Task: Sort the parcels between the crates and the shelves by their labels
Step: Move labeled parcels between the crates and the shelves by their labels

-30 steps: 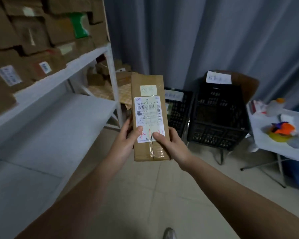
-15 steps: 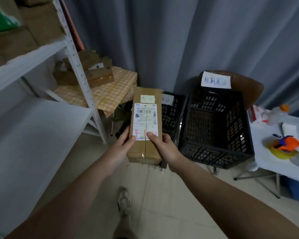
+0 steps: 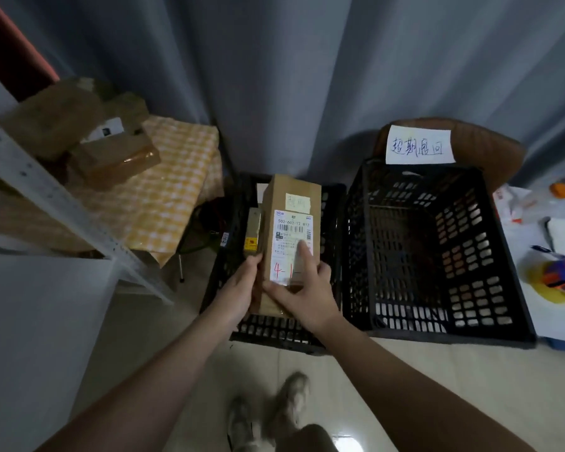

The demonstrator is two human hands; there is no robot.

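Head view. A brown cardboard parcel (image 3: 291, 203) is held above the left black crate (image 3: 274, 334), label side up. Its long axis runs away from the person: the near end lies in the hands and the far end points at the grey curtain (image 3: 274, 76).

The white shipping label (image 3: 292, 230) carries a barcode and the printed number "502-602-12 812". The smaller print below is too fine to read. Red handwriting at the label's near end reads "4-1", and the rest is covered by the right hand. A small pale note (image 3: 298, 202) beyond the label bears faint writing that cannot be read.

The left hand (image 3: 242, 288) grips the parcel's left edge near its near end. The right hand (image 3: 304, 295) holds the near right corner, with the thumb across the label's foot and the fingers (image 3: 302, 252) partly stretched along the label.

A smaller box (image 3: 252, 234) lies in the left crate, just left of the parcel. The right black crate (image 3: 437, 256) stands just beside the left one, and above its far rim is a white sign (image 3: 419, 145) with four blue handwritten Chinese characters.

To the left, more brown parcels (image 3: 111, 158) lie on a yellow checked tabletop (image 3: 167, 197) behind a white shelf post (image 3: 46, 197).
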